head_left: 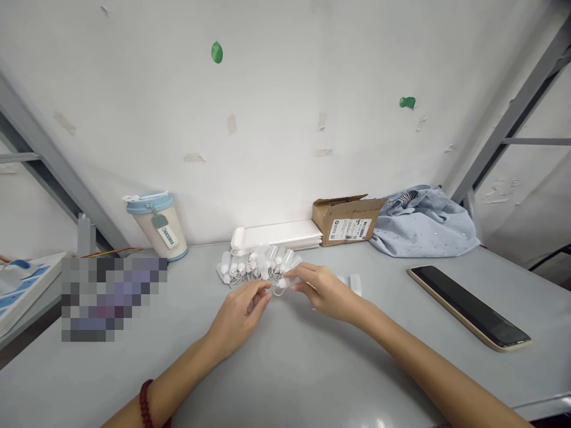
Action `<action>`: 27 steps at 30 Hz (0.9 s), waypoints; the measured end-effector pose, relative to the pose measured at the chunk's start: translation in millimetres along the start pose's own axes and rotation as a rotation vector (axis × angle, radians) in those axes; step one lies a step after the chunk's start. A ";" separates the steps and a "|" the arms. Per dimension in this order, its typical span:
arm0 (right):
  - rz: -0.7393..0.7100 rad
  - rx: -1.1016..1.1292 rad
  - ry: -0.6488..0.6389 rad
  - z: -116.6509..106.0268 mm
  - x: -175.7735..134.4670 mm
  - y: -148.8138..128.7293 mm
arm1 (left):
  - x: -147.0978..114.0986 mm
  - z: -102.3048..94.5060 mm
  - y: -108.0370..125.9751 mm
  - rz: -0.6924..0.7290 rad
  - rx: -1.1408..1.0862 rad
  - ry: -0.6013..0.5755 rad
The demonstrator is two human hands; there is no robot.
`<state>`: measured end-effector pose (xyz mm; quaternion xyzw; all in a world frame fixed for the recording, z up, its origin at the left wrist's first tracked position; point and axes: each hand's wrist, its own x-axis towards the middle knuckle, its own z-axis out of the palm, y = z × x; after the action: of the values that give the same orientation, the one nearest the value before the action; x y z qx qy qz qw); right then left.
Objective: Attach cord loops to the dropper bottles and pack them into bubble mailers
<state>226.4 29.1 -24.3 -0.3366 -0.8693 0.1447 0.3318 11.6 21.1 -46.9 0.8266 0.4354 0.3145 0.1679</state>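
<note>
A small translucent bottle (292,279) with a white cap and a thin white loop (280,291) is pinched in the fingertips of my right hand (325,290). My left hand (239,312) is closed, thumb and forefinger together at the left side of that loop. Just behind both hands lies a pile of similar small bottles (241,266) with white caps and loops, heaped on the grey table (285,368). To the right, partly behind my right hand, another small translucent piece (355,284) rests on the table.
Behind the pile lies a stack of flat white pieces (281,235) beside an open cardboard box (348,223). A light blue cloth (423,226) and a phone (468,306) are on the right. A blue-lidded cup (160,229) stands at the left, near a blurred patch.
</note>
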 end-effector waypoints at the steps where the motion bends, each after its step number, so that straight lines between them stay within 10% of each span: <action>1: -0.003 0.004 -0.011 0.6 -0.1 -1.0 | 0.0 0.0 0.4 0.016 0.006 -0.001; 15: 0.157 -0.390 -0.064 -18.3 1.9 -0.5 | -2.5 2.1 -1.2 0.084 0.036 0.043; 27: 0.508 -0.471 -0.547 -44.9 -7.8 5.1 | 5.3 2.2 -6.1 -0.164 0.053 0.320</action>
<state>263.5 28.8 2.7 -0.5552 -0.8241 0.1036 -0.0424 11.5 28.9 -49.9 0.7318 0.5307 0.4158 0.0994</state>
